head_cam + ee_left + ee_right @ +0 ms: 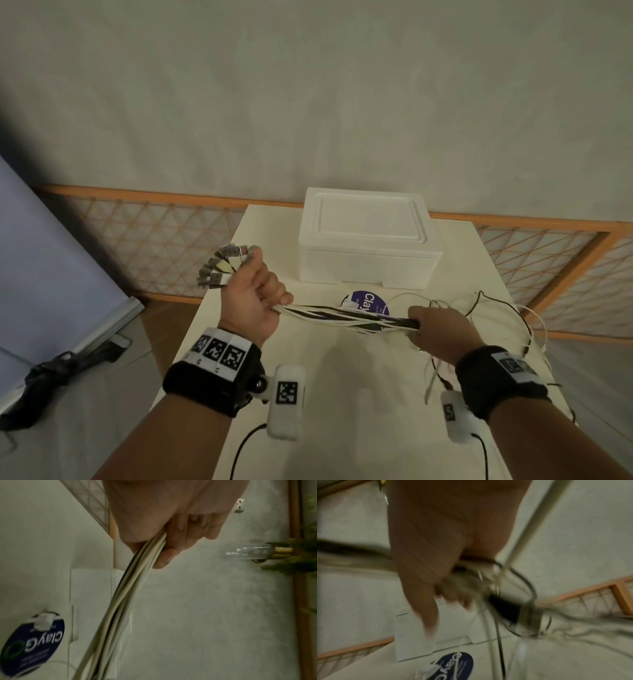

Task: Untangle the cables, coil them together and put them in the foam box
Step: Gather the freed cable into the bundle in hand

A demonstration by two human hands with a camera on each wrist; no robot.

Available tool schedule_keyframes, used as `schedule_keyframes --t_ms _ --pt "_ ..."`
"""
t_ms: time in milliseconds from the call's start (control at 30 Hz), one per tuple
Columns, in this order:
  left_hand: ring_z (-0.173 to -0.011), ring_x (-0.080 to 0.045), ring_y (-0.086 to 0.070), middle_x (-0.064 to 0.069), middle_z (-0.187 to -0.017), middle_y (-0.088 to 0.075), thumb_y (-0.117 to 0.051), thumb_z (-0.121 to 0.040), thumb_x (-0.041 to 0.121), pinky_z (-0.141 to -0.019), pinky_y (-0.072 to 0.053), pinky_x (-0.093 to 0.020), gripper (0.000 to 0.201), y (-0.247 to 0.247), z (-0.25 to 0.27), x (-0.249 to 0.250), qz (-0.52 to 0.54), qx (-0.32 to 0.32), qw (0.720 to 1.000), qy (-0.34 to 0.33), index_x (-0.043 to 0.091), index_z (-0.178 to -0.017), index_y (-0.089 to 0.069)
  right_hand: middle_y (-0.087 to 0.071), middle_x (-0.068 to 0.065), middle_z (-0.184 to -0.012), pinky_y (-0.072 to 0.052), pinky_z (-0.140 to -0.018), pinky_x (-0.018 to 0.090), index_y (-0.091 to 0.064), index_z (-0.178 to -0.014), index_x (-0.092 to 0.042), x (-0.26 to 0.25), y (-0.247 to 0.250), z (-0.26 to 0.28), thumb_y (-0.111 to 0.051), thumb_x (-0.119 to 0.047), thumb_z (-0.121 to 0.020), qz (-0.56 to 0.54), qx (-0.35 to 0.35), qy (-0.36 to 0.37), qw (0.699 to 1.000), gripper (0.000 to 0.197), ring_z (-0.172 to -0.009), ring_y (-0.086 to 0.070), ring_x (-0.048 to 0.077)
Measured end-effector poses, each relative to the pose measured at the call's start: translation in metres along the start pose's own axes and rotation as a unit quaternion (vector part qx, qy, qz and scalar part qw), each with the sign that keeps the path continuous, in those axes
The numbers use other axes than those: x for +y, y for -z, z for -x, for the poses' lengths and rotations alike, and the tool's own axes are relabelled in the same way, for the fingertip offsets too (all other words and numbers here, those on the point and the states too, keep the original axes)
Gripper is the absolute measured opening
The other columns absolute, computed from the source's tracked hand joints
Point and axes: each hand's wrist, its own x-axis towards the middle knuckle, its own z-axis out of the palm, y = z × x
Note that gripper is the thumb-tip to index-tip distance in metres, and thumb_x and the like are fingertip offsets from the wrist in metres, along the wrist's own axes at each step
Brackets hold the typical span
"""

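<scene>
A plain indoor room, likely in a home, though it cannot be told for sure. A bare pale wall rises behind a low orange wooden lattice. A small cream tabletop stands against it. The left wrist view shows a wall lamp with greenery beside it.

"Clay" on the round purple label
</scene>
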Motion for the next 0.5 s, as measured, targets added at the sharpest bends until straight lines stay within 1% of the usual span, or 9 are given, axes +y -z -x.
schedule_keyframes --t_ms 33,67,100,133,167,233,300,367,500 --pt "-0.033 -0.010 -0.018 0.007 -0.037 -0.019 -0.052 -0.088 0.037 -0.042 -0.029 -0.019 0.050 0.003 -0.007 -0.001 0.006 0.026 1.000 0.000 0.022 -0.045 -0.033 -0.063 -0.001 -0.114 -0.045 -0.096 0.039 -0.048 -0.121 -0.025 0.000 0.002 -0.005 -0.066 -0.050 -0.077 0.031 -0.055 0.010 0.998 0.054 -0.111 -0.057 0.023" --pt "-0.034 -0.011 -0.018 0.007 -0.039 -0.018 -0.053 -0.088 0.037 -0.042 -0.029 -0.019 0.048 0.006 -0.014 -0.002 0.012 0.049 0.999 0.000 0.023 -0.047 -0.033 -0.051 0.003 -0.135 -0.033 -0.109 0.043 -0.035 -0.139 -0.022 -0.003 0.008 -0.007 -0.073 -0.056 -0.069 0.026 -0.104 0.023 0.994 0.087 -0.127 -0.045 0.024" --pt "-0.035 -0.011 -0.017 0.006 -0.040 -0.018 -0.055 -0.087 0.037 -0.042 -0.028 -0.019 0.046 0.008 -0.020 -0.004 0.017 0.066 0.998 0.004 0.023 -0.049 -0.033 -0.034 0.004 -0.150 -0.019 -0.116 0.047 -0.018 -0.149 -0.020 -0.012 0.016 -0.008 -0.076 -0.059 -0.064 -0.010 -0.121 0.044 0.992 0.110 -0.139 -0.029 0.024" --pt "-0.035 -0.011 -0.017 0.006 -0.041 -0.017 -0.058 -0.085 0.037 -0.042 -0.027 -0.019 0.044 0.008 -0.023 -0.008 0.019 0.076 0.997 0.009 0.023 -0.050 -0.035 -0.021 0.004 -0.156 -0.009 -0.117 0.046 -0.007 -0.152 -0.020 -0.026 0.028 -0.007 -0.076 -0.061 -0.064 -0.058 -0.107 0.075 0.990 0.119 -0.144 -0.016 0.023" --pt "-0.035 -0.011 -0.017 0.006 -0.041 -0.017 -0.059 -0.083 0.038 -0.042 -0.027 -0.020 0.043 0.006 -0.025 -0.013 0.017 0.078 0.997 0.015 0.024 -0.049 -0.036 -0.014 0.002 -0.158 -0.007 -0.118 0.042 -0.003 -0.152 -0.020 -0.045 0.040 -0.008 -0.074 -0.061 -0.067 -0.119 -0.081 0.111 0.983 0.118 -0.145 -0.010 0.020" --pt "-0.035 -0.011 -0.017 0.006 -0.039 -0.017 -0.056 -0.087 0.036 -0.041 -0.027 -0.020 0.048 -0.002 -0.026 -0.024 0.011 0.065 0.997 0.029 0.022 -0.046 -0.035 -0.024 0.003 -0.155 -0.019 -0.117 0.036 -0.012 -0.151 -0.017 -0.090 0.052 -0.011 -0.067 -0.056 -0.078 -0.239 -0.044 0.185 0.952 0.100 -0.142 -0.022 0.018" --pt "-0.035 -0.011 -0.017 0.006 -0.039 -0.017 -0.052 -0.092 0.034 -0.042 -0.025 -0.022 0.053 -0.008 -0.026 -0.029 0.015 0.049 0.998 0.037 0.021 -0.045 -0.031 -0.054 0.005 -0.131 -0.042 -0.099 0.037 -0.037 -0.138 -0.014 -0.127 0.045 -0.015 -0.058 -0.043 -0.091 -0.339 -0.003 0.232 0.912 0.059 -0.115 -0.052 0.019" --pt "-0.036 -0.011 -0.016 0.005 -0.039 -0.017 -0.055 -0.089 0.035 -0.044 -0.021 -0.024 0.052 -0.010 -0.027 -0.028 0.015 0.043 0.998 0.039 0.020 -0.047 -0.029 -0.065 0.007 -0.105 -0.047 -0.077 0.034 -0.048 -0.122 -0.012 -0.145 0.032 -0.018 -0.050 -0.036 -0.096 -0.388 0.060 0.222 0.893 0.036 -0.086 -0.057 0.019" --pt "-0.034 -0.011 -0.015 0.005 -0.040 -0.016 -0.061 -0.076 0.038 -0.044 -0.025 -0.022 0.046 -0.007 -0.027 -0.025 0.049 0.052 0.996 0.053 0.020 -0.048 -0.030 -0.065 0.016 -0.093 -0.038 -0.063 0.032 -0.054 -0.105 -0.004 -0.148 0.012 -0.025 -0.028 -0.055 -0.092 -0.309 0.151 0.221 0.913 0.059 -0.080 -0.060 0.033"
